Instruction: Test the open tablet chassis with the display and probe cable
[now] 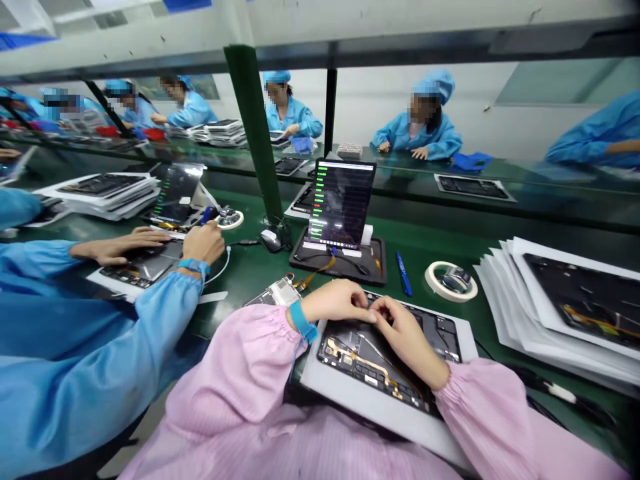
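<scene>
My left hand (340,301), with a blue band at the wrist, reaches over the far part of an opened tablet housing (373,373). Its thumb and fingers are pressed together. My right hand (406,333) meets it there, fingertips also pinched, touching or almost touching the left ones. Whatever is between the fingertips is too small or hidden to make out. The black housing lies on a white sheet (330,393), with gold flex cables and small parts along its near side. Just beyond stands a lit tablet screen (343,203) in a black tray (379,273).
Right of the housing are a blue pen (404,273), a tape roll (434,288) and stacked housings with white sheets (505,300). A circuit board (275,297) and mouse (271,240) lie left. Close by, a co-worker's blue sleeve (165,313) extends over another housing. A green post (255,133) stands behind.
</scene>
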Motion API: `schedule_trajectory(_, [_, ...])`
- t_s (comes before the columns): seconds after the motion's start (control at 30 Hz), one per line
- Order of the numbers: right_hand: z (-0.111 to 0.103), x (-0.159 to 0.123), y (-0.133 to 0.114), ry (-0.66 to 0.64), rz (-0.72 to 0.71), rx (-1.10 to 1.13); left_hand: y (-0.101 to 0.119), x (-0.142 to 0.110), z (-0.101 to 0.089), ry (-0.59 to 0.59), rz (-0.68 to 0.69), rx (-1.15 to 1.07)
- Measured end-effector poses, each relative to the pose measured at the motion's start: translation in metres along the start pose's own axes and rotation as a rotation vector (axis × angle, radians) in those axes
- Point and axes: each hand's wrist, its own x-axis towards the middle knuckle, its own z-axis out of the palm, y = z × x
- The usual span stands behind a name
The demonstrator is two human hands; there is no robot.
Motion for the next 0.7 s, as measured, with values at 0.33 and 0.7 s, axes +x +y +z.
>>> schedule_trajectory(0.33, [-0.001, -0.001, 0.0, -0.005, -0.051, -0.07, -0.024, 0.071, -0.028, 0.708, -0.084, 0.463])
schedule_trajectory(0.7, [-0.019, -0.017, -0.03, -0.159, -0.223, -0.562, 0.055, 0.043, 0.035, 0.215, -0.027, 0.453])
